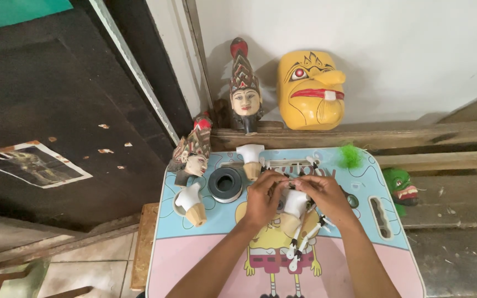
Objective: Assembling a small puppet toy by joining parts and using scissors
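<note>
Both hands, left hand and right hand, are together, pinching a thin thread above the white puppet body on the tabletop; tying seems in progress.

Pale blue table top running into pink below, a yellow cartoon figure printed across it. White puppet body, tan at its base. Bright yellow mask with red lips on the ledge, green mask at right, black spool.
</note>
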